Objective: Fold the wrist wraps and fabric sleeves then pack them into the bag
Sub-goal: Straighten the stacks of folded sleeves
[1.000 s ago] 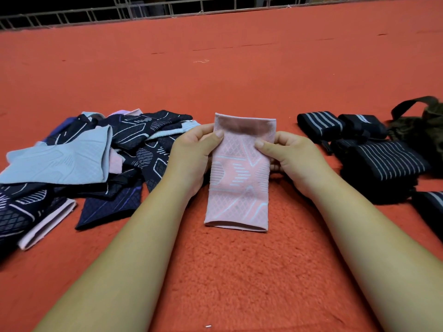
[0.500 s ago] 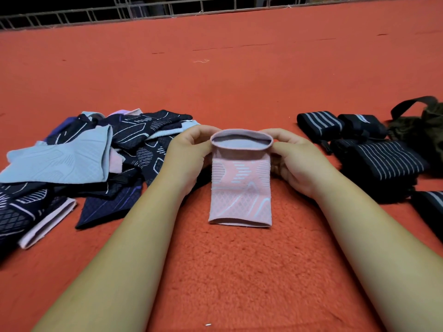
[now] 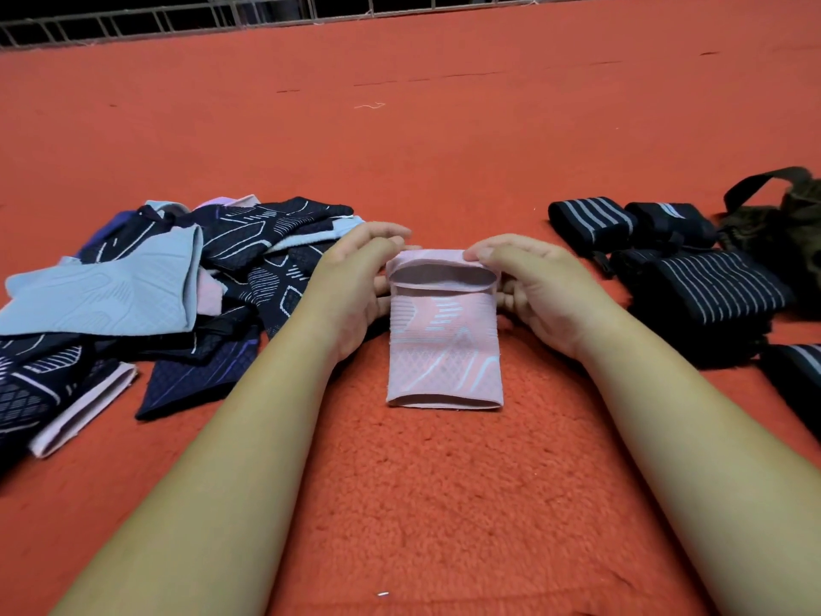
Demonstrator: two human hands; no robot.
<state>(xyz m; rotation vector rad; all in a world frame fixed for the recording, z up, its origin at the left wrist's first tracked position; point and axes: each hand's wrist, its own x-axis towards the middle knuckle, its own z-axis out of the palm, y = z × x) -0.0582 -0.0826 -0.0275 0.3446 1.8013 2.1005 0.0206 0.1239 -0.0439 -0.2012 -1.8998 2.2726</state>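
Red carpet (image 3: 444,504) w/ sleeves (image 3: 146,304), wraps (image 3: 711,291), bag (image 3: 795,233).

Light: we log an even, warm, moderately bright wash from overhead, with no glare on the red pile surface (image 3: 444,148).
Shadows: soft and narrow, under the left forearm (image 3: 222,460) and the right forearm (image 3: 688,437), and inside the open mouth of the pink sleeve (image 3: 444,349).
Dark areas: near black behind the railing (image 3: 177,20) at the top edge. The black striped wraps (image 3: 711,291) lose weave detail.
Sharpness: we find the near pile crisp, the far surface softer.
Distortion: wide-angle. The railing bows and the forearms swell toward the lower corners.
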